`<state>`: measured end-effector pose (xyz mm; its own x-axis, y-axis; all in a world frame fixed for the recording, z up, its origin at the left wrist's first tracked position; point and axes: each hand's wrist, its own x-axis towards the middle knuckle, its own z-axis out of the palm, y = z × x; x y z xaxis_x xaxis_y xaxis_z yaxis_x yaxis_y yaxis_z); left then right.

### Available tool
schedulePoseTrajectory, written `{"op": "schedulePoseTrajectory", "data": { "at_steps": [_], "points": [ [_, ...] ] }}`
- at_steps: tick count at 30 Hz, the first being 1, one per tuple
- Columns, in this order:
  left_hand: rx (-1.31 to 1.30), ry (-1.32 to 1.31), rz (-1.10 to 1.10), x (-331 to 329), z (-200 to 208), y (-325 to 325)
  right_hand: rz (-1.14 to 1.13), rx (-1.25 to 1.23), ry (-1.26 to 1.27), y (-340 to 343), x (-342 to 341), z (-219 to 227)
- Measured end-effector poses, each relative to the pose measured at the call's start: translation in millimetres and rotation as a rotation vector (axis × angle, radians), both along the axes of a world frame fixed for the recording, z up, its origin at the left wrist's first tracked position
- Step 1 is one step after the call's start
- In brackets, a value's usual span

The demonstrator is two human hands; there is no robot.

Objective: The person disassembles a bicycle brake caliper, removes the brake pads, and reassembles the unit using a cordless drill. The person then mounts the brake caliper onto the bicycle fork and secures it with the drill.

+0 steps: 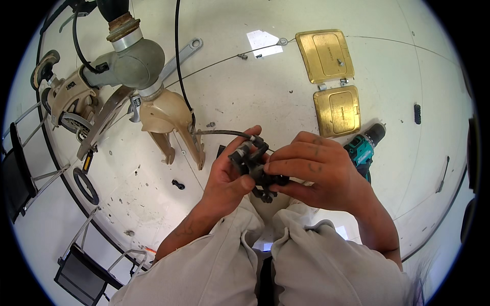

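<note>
In front of my lap, both hands work on a black brake caliper (244,159) with a black cable (224,132) leading off to the left. My left hand (220,184) cradles it from the left, thumb pressed on its near side. From the right, my right hand (322,166) pinches its right side between thumb and fingers, which partly hide it. Left of my hands lies a beige two-pronged fork (166,109), its prongs pointing toward me. It joins a rounded grey housing (139,64) of a larger beige vehicle frame.
Two brass-coloured plates (324,43) lie at the far right, near a teal and black cordless drill (361,153). A large wrench (185,55) lies behind the fork. A black ring (86,186) and small loose bolts are scattered about. Chairs (81,275) stand on the left.
</note>
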<state>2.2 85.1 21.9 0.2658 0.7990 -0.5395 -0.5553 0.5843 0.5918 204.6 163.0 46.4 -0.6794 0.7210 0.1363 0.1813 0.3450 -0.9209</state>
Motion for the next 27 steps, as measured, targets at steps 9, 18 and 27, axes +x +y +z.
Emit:
{"op": "schedulePoseTrajectory", "data": {
  "at_steps": [9,18,27],
  "points": [
    [-0.024,0.030,-0.022,-0.3,5.6,4.8,-0.013,-0.009,0.010,-2.0,-2.4,-1.6],
    [-0.007,-0.002,-0.011,-2.1,4.1,4.7,-0.072,-0.077,0.082,0.6,-2.2,-2.3],
    [-0.018,-0.043,-0.016,-2.2,4.8,7.8,-0.078,-0.193,0.093,4.7,0.9,-1.0]
  ]
}}
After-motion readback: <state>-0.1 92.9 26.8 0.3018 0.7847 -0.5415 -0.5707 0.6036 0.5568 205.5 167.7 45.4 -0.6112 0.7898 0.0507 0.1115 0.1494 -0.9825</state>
